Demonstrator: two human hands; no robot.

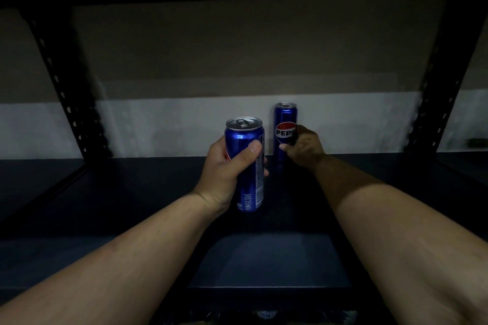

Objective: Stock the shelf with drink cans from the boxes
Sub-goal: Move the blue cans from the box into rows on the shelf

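Placing step: right hand (303,146) grips the rear can (285,124) on the shelf (132,192); left hand (227,174), clasping the second can (245,163), should set it alongside.

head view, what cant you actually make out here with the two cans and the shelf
- Far can: right side and last logo letter, hidden by the right hand; whether it stands on the shelf, too dark.
- Near can: logo, covered by the left hand; small print, too small.
- Boxes: out of frame.
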